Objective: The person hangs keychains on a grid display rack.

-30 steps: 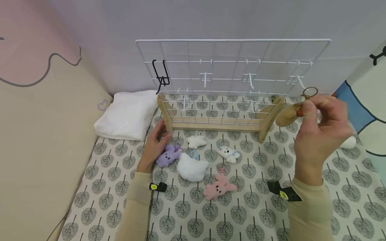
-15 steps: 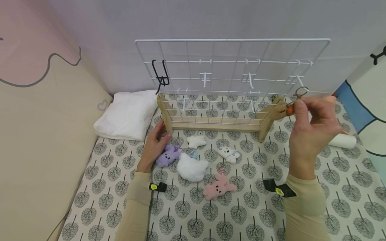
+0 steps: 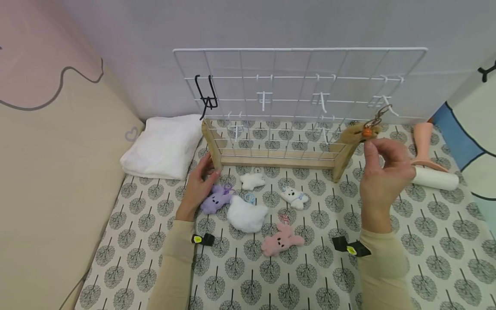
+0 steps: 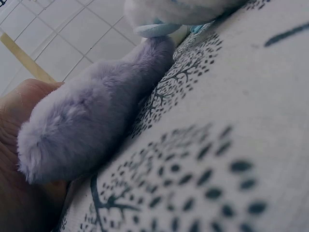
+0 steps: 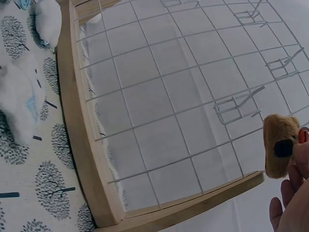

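The left hand (image 3: 196, 186) is gripping a pale wooden upright (image 3: 211, 143), seemingly steadying the white wire grid (image 3: 300, 50); apart, the right hand (image 3: 381, 178) is pinching a brown plush charm (image 5: 280, 141), leaving its brownish ring (image 3: 379, 115) free near a white metal hook (image 3: 385, 100).

right hand (image 5: 295, 198) holds brown plush (image 5: 275, 166) | white wire grid (image 5: 190, 156) | wooden frame (image 5: 78, 111) | patterned cloth (image 5: 53, 188)

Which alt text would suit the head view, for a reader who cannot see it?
A person's right hand holds a brown plush keychain close to a white hook on a wire rack. The left hand holds the rack's wooden stand; five plush toys lie on tree-print cloth.
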Tool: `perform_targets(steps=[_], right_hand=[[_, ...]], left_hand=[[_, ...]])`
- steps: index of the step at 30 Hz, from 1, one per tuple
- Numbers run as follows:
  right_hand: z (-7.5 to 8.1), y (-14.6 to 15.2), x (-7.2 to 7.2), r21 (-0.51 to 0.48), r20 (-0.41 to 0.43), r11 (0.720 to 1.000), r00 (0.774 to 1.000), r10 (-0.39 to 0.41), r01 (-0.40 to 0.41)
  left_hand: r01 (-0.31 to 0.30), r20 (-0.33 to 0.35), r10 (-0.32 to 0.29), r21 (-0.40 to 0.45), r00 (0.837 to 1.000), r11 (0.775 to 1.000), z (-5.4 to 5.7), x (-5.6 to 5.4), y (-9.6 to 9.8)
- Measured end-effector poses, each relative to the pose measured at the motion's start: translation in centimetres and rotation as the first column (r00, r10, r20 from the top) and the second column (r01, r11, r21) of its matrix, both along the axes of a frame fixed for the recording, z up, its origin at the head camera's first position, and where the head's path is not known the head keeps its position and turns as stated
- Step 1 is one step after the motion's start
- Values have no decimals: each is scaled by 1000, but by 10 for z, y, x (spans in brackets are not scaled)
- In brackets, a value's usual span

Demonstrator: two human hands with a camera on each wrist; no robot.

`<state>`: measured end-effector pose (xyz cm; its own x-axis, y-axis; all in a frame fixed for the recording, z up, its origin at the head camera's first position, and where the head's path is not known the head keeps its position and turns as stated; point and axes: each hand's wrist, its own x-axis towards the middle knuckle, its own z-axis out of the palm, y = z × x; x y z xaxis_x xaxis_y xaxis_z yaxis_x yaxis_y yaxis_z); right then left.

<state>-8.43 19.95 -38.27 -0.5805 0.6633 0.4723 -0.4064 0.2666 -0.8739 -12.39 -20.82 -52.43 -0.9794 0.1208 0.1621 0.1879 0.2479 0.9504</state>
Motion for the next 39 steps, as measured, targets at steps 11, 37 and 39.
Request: perform_targets(steps=[11,37,39], right_hand=[[-54,-13,10,92,232,995,973,19,-41],[-123,-59,9,155,637,893,734,237,-423],[-123,-61,9,150,670,871,696,258,-467]], left_hand=[[9,-17,-8,11,1000,1000,-2,-1,-2],[41,-33,-40,28,999,999,33,9,9],[37,-26,-36,28,999,999,32,9,8]])
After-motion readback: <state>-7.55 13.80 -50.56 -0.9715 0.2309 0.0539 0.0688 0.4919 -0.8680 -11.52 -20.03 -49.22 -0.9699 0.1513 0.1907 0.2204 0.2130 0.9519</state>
